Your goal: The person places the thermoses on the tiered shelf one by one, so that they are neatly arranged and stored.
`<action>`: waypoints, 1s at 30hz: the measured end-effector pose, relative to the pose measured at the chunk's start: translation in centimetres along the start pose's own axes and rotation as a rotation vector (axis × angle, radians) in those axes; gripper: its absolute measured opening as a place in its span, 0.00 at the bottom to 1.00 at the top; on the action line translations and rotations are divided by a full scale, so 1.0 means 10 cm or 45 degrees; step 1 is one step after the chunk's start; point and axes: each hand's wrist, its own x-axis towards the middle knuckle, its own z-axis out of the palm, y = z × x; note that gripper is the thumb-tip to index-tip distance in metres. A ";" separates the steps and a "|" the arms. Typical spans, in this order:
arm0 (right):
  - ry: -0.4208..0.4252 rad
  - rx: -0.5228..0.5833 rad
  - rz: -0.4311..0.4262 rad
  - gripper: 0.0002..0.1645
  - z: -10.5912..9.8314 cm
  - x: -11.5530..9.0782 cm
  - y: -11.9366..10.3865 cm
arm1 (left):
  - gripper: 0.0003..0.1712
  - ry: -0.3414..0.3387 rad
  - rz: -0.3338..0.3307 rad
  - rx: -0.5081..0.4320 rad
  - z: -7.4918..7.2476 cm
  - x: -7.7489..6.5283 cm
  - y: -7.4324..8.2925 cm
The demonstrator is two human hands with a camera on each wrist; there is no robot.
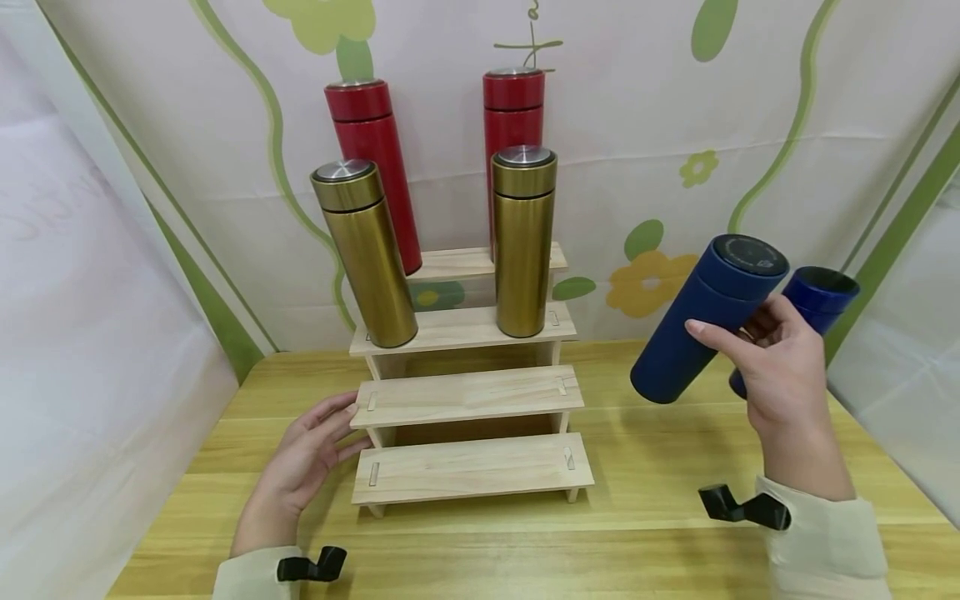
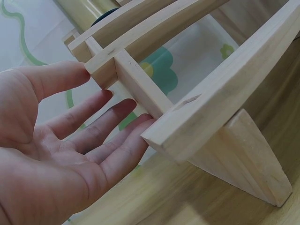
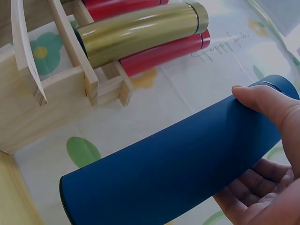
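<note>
In my right hand (image 1: 787,371) is a matte blue thermos flask (image 1: 705,321), gripped near its lid. It tilts, lid up to the right, and the right wrist view shows my thumb across its upper side. Behind that hand stands a glossier dark blue flask (image 1: 821,292), partly hidden. My left hand (image 1: 303,454) is at the left end of a stepped wooden rack (image 1: 465,396). Its fingers are spread and loosely bent, and the thumb (image 2: 61,77) touches a step's end in the left wrist view. No object lies in that palm.
Two gold flasks (image 1: 525,250) stand on the rack's second step from the top. Two red flasks (image 1: 384,167) are on the top step behind them. The lower two steps are bare. A patterned cloth (image 1: 600,192) hangs behind the wooden table (image 1: 480,550).
</note>
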 end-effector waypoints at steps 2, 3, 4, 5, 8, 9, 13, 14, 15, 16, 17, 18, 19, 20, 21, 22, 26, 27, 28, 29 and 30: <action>-0.012 0.008 -0.012 0.43 0.01 -0.01 -0.01 | 0.21 0.002 -0.002 -0.002 0.00 0.00 0.00; -0.021 0.013 -0.017 0.43 0.02 -0.01 -0.01 | 0.21 0.002 -0.002 -0.004 0.00 0.00 -0.01; -0.028 0.017 -0.021 0.43 0.02 -0.02 -0.02 | 0.20 0.002 -0.002 -0.006 0.00 0.00 -0.01; -0.035 0.022 -0.025 0.43 0.03 -0.02 -0.02 | 0.20 0.003 -0.001 -0.009 0.00 0.00 -0.01; -0.056 0.036 -0.032 0.43 0.05 -0.02 -0.03 | 0.18 0.003 0.004 -0.020 0.00 0.00 -0.02; -0.060 0.039 -0.033 0.42 0.05 -0.02 -0.03 | 0.17 0.000 0.007 -0.022 0.00 0.00 -0.02; -0.073 0.052 -0.037 0.42 0.06 -0.04 -0.02 | 0.15 -0.022 0.006 -0.019 -0.01 0.00 -0.02; -0.078 0.054 -0.037 0.42 0.07 -0.04 -0.02 | 0.15 -0.031 0.003 -0.016 -0.02 0.00 -0.01; -0.084 0.059 -0.039 0.41 0.07 -0.05 -0.02 | 0.15 -0.041 -0.004 -0.013 -0.03 -0.01 -0.01; -0.090 0.062 -0.040 0.41 0.08 -0.05 -0.01 | 0.15 -0.049 -0.010 -0.008 -0.05 -0.01 0.00; -0.094 0.064 -0.043 0.41 0.08 -0.05 -0.01 | 0.15 -0.056 -0.015 -0.001 -0.06 -0.01 0.01; -0.098 0.067 -0.045 0.41 0.09 -0.06 -0.01 | 0.15 -0.064 -0.021 0.007 -0.07 -0.01 0.02; -0.101 0.071 -0.051 0.41 0.09 -0.06 -0.01 | 0.15 -0.071 -0.027 0.014 -0.09 -0.02 0.02; -0.104 0.073 -0.056 0.41 0.10 -0.06 -0.02 | 0.15 -0.084 -0.033 0.023 -0.10 -0.02 0.03; -0.105 0.076 -0.060 0.41 0.11 -0.06 -0.02 | 0.15 -0.097 -0.037 0.032 -0.12 -0.02 0.03; -0.107 0.077 -0.063 0.41 0.11 -0.06 -0.02 | 0.16 -0.106 -0.040 0.039 -0.13 -0.02 0.04; -0.117 0.068 -0.057 0.40 0.12 -0.06 -0.03 | 0.16 -0.146 -0.051 0.040 -0.16 -0.02 0.04; -0.120 0.061 -0.054 0.40 0.12 -0.06 -0.03 | 0.16 -0.152 -0.053 0.036 -0.16 -0.02 0.04; -0.122 0.056 -0.052 0.40 0.12 -0.07 -0.03 | 0.16 -0.150 -0.054 0.032 -0.16 -0.02 0.04; -0.124 0.051 -0.050 0.40 0.12 -0.07 -0.03 | 0.16 -0.149 -0.055 0.027 -0.15 -0.02 0.03; -0.126 0.046 -0.049 0.40 0.12 -0.07 -0.03 | 0.16 -0.147 -0.059 0.026 -0.15 -0.02 0.03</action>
